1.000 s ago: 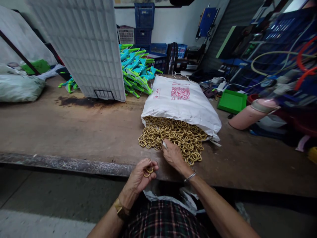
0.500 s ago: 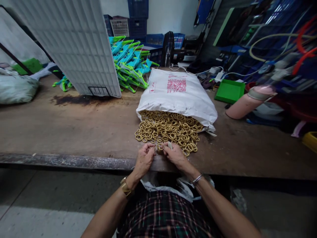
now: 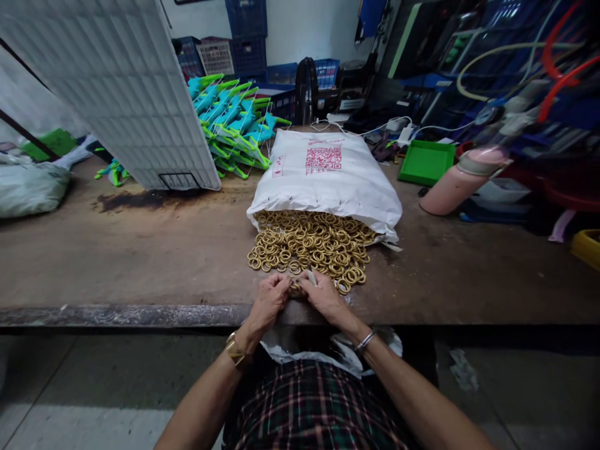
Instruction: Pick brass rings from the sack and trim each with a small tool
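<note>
Gold-coloured rings [image 3: 323, 247] spill from the open mouth of a white sack [image 3: 323, 178] with red print. At the near edge of the pile, my left hand [image 3: 272, 294] is closed, fingertips pinched at a ring [image 3: 295, 285] between the hands. My right hand [image 3: 323, 294] is closed as well, with a small pale tool [image 3: 312, 277] between thumb and fingers, its tip close to that same ring. Both hands rest just above the table's front edge, almost touching each other.
On the wooden table [image 3: 140, 262] stand a white ribbed panel [image 3: 126, 94], green and blue plastic parts [image 3: 234, 122], a green tray [image 3: 427, 161] and a pink bottle [image 3: 457, 184]. A pale bag [image 3: 32, 187] lies at the far left.
The hands have drawn closer together, the left fingertips now reaching the ring. The whole view has shifted slightly, so the sack and pile appear further left.
</note>
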`<state>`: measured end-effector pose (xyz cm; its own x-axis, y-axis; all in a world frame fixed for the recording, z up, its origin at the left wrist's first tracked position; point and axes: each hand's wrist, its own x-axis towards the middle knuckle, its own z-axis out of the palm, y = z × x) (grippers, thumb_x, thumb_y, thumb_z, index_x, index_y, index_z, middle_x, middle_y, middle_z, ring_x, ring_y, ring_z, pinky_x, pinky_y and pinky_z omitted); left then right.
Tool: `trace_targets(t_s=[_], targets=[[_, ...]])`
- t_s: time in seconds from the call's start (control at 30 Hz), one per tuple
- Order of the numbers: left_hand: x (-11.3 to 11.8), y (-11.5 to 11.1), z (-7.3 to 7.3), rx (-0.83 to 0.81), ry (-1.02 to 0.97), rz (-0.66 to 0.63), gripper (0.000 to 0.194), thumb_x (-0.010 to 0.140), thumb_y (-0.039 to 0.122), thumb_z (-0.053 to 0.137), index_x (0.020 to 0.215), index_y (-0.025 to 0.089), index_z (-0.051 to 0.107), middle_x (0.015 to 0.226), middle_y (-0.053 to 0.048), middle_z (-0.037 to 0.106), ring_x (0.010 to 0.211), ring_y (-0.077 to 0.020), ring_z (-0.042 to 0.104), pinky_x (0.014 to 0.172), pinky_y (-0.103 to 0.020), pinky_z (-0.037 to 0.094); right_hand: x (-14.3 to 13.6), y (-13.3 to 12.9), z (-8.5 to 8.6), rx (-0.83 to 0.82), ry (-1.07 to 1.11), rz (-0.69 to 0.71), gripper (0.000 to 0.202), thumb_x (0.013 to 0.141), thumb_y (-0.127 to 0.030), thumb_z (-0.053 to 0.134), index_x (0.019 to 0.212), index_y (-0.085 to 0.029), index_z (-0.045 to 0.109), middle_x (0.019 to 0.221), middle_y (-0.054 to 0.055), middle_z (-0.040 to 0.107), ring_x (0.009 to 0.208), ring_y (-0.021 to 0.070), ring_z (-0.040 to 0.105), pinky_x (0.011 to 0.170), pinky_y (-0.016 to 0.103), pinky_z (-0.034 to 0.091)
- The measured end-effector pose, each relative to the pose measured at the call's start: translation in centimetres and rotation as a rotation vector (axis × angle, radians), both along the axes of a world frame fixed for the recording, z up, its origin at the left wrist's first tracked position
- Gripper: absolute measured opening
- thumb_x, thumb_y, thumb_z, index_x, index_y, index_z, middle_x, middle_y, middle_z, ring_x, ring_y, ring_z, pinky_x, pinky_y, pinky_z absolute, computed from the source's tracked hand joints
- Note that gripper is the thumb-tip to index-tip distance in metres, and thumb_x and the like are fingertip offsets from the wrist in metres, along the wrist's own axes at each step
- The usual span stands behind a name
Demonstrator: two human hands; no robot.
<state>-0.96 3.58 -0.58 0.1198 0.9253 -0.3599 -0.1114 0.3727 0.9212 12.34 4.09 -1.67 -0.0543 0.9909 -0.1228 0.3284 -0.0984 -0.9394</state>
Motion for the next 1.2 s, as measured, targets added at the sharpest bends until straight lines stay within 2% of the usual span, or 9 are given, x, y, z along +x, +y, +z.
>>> trace_targets(t_s=[0.07,0.13,0.3,0.4,0.6,0.73,1.07,1.13,1.2], targets=[[0.0,0.2,0.0,-0.034,-0.061,0.051,0.032,0.065,0.042,0.062,0.062,0.016,0.044,0.047,0.008,0.039,0.036,-0.0016,0.028,0.035,-0.015,0.017,0.2,-0.3,0.2,0.159,-0.106,-0.078,0.014,0.075,-0.026,0.044,0.08,-0.018,0.054,0.069,-0.001,0.056,0.062,0.0105,0.05,0.06,0.022,0.039],[0.0,0.5,0.2,-0.089,-0.124,0.11,0.032,0.061,0.04,0.065,0.064,0.016,0.044,0.051,0.008,0.042,0.036,-0.0007,0.029,0.034,-0.014,0.016,0.3,-0.9,0.3,0.292,-0.167,-0.092,0.017,0.077,-0.024,0.044,0.09,-0.018,0.054,0.081,0.002,0.06,0.073,0.0126,0.055,0.069,0.024,0.041],[0.3,0.8,0.4,-0.208,-0.217,0.145,0.031,0.056,0.035,0.068,0.066,0.015,0.046,0.05,0.008,0.043,0.035,0.0,0.03,0.033,-0.012,0.016,0.1,-1.9,-0.4,0.525,-0.241,0.116,0.028,0.075,-0.012,0.044,0.101,-0.019,0.053,0.096,0.005,0.062,0.088,0.0151,0.057,0.078,0.025,0.043],[0.6,0.8,0.3,-0.241,-0.238,0.163,0.029,0.057,0.033,0.068,0.066,0.015,0.046,0.047,0.008,0.041,0.034,0.0,0.029,0.033,-0.012,0.015,0.1,-1.9,-1.1,0.599,-0.3,0.157,0.039,0.07,-0.005,0.044,0.106,-0.019,0.052,0.101,0.006,0.062,0.092,0.017,0.057,0.079,0.028,0.044],[0.7,0.9,0.4,-0.322,-0.255,0.174,0.023,0.059,0.026,0.065,0.063,0.015,0.045,0.045,0.008,0.04,0.033,-0.0005,0.028,0.032,-0.013,0.015,0.7,-1.7,-1.4,0.605,-0.467,0.207,0.044,0.068,-0.003,0.043,0.11,-0.017,0.052,0.097,0.007,0.062,0.087,0.0184,0.057,0.074,0.029,0.046],[0.5,1.1,0.4,-0.357,-0.272,0.158,0.02,0.062,0.024,0.063,0.063,0.015,0.045,0.044,0.008,0.04,0.032,-0.0006,0.028,0.032,-0.013,0.016,0.7,-1.8,-1.7,0.611,-0.468,0.217,0.045,0.067,-0.004,0.043,0.11,-0.016,0.05,0.102,0.008,0.061,0.092,0.0184,0.056,0.078,0.029,0.044],[0.1,1.2,0.2,-0.412,-0.292,0.083,0.017,0.066,0.023,0.059,0.061,0.015,0.044,0.044,0.007,0.04,0.032,-0.001,0.03,0.032,-0.013,0.016,0.3,-1.7,-2.1,0.581,-0.417,0.208,0.04,0.063,-0.002,0.039,0.097,-0.018,0.053,0.087,0.005,0.062,0.078,0.0155,0.056,0.069,0.023,0.04],[0.1,1.1,0.2,-0.41,-0.282,0.07,0.017,0.067,0.024,0.058,0.063,0.015,0.045,0.045,0.007,0.042,0.031,-0.001,0.03,0.032,-0.013,0.015,0.3,-1.5,-1.9,0.533,-0.381,0.174,0.034,0.065,-0.004,0.039,0.093,-0.018,0.053,0.08,0.004,0.061,0.073,0.0147,0.054,0.066,0.023,0.039],[0.1,1.0,0.3,-0.382,-0.271,0.074,0.016,0.067,0.025,0.058,0.066,0.015,0.046,0.047,0.006,0.043,0.031,-0.0009,0.03,0.032,-0.013,0.015,0.2,-1.3,-1.6,0.446,-0.322,0.119,0.019,0.073,-0.011,0.039,0.085,-0.019,0.052,0.072,0.002,0.057,0.066,0.0134,0.052,0.063,0.022,0.038]])
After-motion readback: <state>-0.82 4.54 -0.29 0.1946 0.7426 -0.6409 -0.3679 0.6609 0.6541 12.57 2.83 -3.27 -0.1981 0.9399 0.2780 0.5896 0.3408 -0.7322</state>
